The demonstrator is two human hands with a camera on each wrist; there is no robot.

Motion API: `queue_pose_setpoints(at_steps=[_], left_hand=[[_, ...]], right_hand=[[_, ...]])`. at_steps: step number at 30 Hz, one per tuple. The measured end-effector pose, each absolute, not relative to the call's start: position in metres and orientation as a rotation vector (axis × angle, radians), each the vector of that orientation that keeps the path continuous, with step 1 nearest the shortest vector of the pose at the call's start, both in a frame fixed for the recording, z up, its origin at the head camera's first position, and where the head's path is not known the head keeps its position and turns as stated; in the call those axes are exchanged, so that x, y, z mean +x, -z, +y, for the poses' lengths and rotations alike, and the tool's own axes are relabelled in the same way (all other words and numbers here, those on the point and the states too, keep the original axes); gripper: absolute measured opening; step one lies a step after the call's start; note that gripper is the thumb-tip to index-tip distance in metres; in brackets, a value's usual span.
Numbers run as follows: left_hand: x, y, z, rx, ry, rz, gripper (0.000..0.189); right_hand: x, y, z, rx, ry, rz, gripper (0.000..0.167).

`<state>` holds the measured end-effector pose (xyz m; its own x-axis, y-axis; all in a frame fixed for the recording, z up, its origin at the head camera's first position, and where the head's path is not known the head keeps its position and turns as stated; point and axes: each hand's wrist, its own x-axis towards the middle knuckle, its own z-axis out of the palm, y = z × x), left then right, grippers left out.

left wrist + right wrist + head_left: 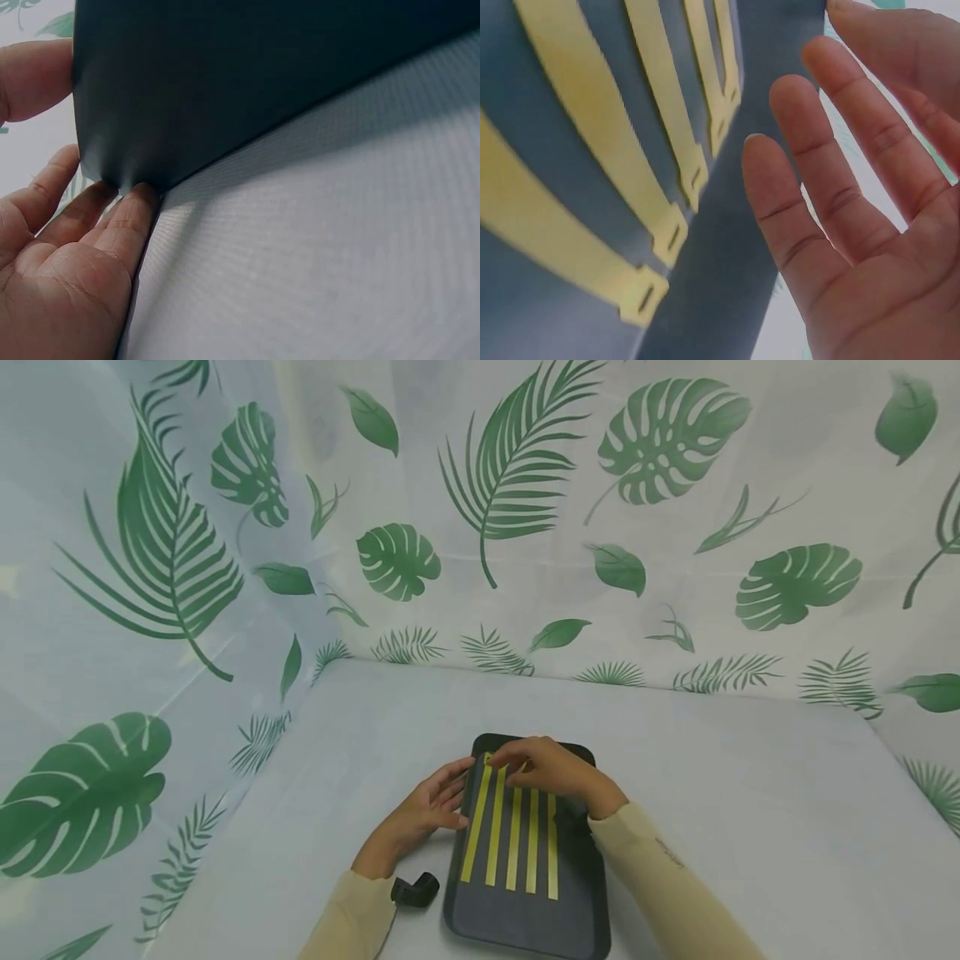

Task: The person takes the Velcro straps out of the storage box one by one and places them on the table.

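Observation:
Several flat yellow strips [513, 843] lie lengthwise, side by side, on a dark rectangular tray [525, 922]. In the right wrist view, the strips [600, 112] show slotted tabs at their far ends. My left hand [420, 817] rests its fingertips against the tray's left side, with the thumb near the rim; the left wrist view shows those fingers touching the dark tray wall [225, 75]. My right hand [558, 768] hovers over the strips' far ends, its index fingertip close to the leftmost strip's top. Its other fingers are loosely bent, and no held thing shows.
A black angled piece [416, 890] sits beside the left sleeve, left of the tray. White cloth covers the table [720, 802] around the tray. Leaf-patterned curtains [517, 560] stand at the back and the left.

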<state>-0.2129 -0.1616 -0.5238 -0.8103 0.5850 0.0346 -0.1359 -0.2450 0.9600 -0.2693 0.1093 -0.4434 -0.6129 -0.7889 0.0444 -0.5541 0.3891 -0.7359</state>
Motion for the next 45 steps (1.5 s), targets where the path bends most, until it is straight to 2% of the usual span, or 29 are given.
queue_pose_setpoints(at_steps=[9, 31, 45], left_hand=[[-0.211, 0.522, -0.161, 0.517, -2.113, 1.559, 0.104], [-0.213, 0.523, -0.160, 0.491, -2.073, 1.639, 0.102], [-0.211, 0.521, -0.164, 0.506, -2.076, 1.632, 0.103]], right_hand=[[-0.278, 0.453, 0.091, -1.237, 0.984, 2.353, 0.025], [-0.286, 0.470, 0.063, -1.131, 0.875, 2.384, 0.024], [-0.286, 0.472, 0.063, -1.266, 0.934, 2.354, 0.023]])
